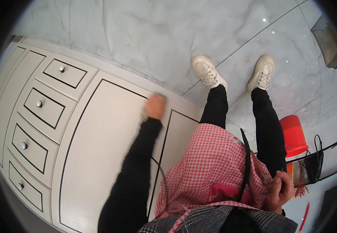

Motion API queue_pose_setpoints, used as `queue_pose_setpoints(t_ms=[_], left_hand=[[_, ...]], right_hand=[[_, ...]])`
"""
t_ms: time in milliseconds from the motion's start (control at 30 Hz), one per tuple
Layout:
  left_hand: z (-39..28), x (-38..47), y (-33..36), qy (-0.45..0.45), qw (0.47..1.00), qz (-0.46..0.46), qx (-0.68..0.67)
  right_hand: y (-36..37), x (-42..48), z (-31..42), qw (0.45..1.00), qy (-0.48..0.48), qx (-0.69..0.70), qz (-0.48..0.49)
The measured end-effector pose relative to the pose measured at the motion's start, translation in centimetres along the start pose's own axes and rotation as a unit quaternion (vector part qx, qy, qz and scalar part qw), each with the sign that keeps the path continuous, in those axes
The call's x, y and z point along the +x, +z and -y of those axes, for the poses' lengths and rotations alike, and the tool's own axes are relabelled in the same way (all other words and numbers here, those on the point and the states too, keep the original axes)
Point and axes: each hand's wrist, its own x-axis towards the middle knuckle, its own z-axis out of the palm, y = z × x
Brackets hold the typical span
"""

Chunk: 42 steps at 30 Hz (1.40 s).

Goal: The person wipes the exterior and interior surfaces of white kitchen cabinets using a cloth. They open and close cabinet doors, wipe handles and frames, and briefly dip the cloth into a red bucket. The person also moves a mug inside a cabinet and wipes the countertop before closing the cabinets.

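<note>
My left hand (155, 106), blurred and with curled fingers, is at the lower edge of a cream cabinet door (104, 145) with a dark inlaid line. A pale blurred patch shows beside it; whether that is something held cannot be told. My right hand (280, 189) is at the side of a pink checked apron (209, 151), its fingers bent and the thumb against them. A tiny thin tip shows above these fingers, too small to name. A black strap (246, 163) hangs over the apron.
Cream drawers (65, 73) with round knobs are at the left. White shoes (206, 71) stand on the marbled tile floor (145, 35). Behind the legs are a red bucket (295, 135) and a black handbag (314, 167). A grey metal object (328, 43) lies at the upper right.
</note>
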Motion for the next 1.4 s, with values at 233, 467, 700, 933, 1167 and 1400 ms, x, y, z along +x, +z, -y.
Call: queue_pose_setpoints(t_ms=[233, 467, 700, 933, 1167, 1400], left_hand=[[-2.5, -3.7, -5.4, 0.082, 0.994, 0.063, -0.043], [15.8, 6.1, -11.0, -0.119, 0.974, -0.146, 0.123], [20.2, -1.4, -19.5, -0.143, 0.975, -0.144, 0.093], [13.6, -7.8, -16.3, -0.083, 0.995, 0.045, 0.028], [18.4, -2.7, -19.1, -0.184, 0.976, -0.083, 0.079], [10.1, -8.5, -15.0, -0.034, 0.991, 0.131, -0.006]], right_hand=[[0.6, -1.6, -0.8, 0.995, 0.052, 0.072, -0.044], [-0.1, -0.5, -1.2, 0.999, 0.01, 0.039, -0.009], [-0.2, -0.9, -1.0, 0.997, 0.038, 0.063, -0.011], [-0.3, -1.4, -2.2, 0.995, 0.049, 0.08, -0.027], [-0.1, -1.2, -1.4, 0.993, 0.067, 0.096, -0.03], [-0.2, -1.6, -2.1, 0.995, 0.061, 0.079, -0.027]])
